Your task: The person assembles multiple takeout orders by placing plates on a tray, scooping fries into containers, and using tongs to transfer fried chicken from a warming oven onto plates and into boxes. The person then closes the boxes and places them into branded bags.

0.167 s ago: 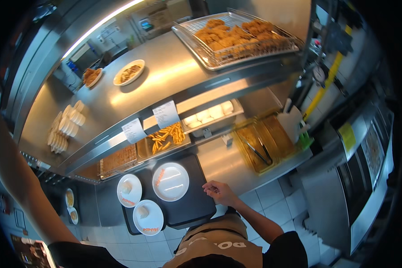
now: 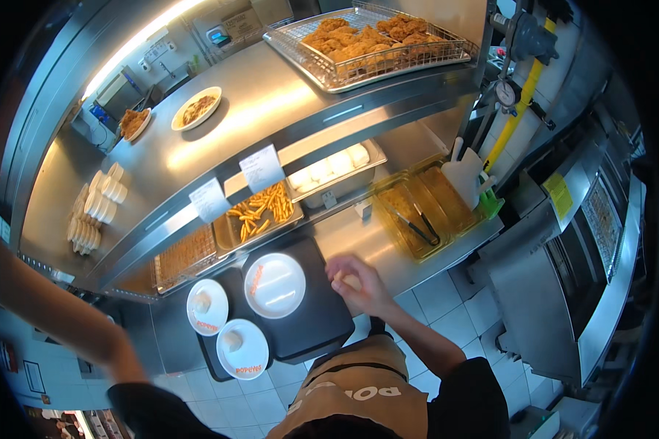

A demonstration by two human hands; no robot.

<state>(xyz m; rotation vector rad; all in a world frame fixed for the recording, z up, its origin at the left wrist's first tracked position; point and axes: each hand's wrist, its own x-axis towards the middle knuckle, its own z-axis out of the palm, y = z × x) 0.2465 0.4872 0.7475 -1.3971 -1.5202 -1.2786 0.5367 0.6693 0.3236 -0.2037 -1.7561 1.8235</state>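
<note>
My right hand [image 2: 357, 284] hovers over the right edge of the black tray [image 2: 321, 300], its fingers curled in, slightly blurred, with no object visible in them. Nearest to it is a round white plate [image 2: 280, 289] with orange print along one side, bare on top. Two smaller white plates lie to its left, an upper one [image 2: 211, 318] and a lower one [image 2: 255, 358], each bearing a small pale cup. My left forearm [image 2: 66, 311] stretches across the left side and out of the picture, so that hand is hidden.
Fries [image 2: 263, 208] sit in a pan behind the trays, below two paper slips. Tongs [image 2: 417, 228] lie in an amber pan at right. On the shelf above stand fried chicken in a wire basket [image 2: 388, 66], a dish of food [image 2: 198, 110] and stacked cups [image 2: 99, 205].
My right hand has risen slightly away from me and its fingers have curled further. My left forearm has swung lower and bent at the elbow. The whole view has shifted a little.
</note>
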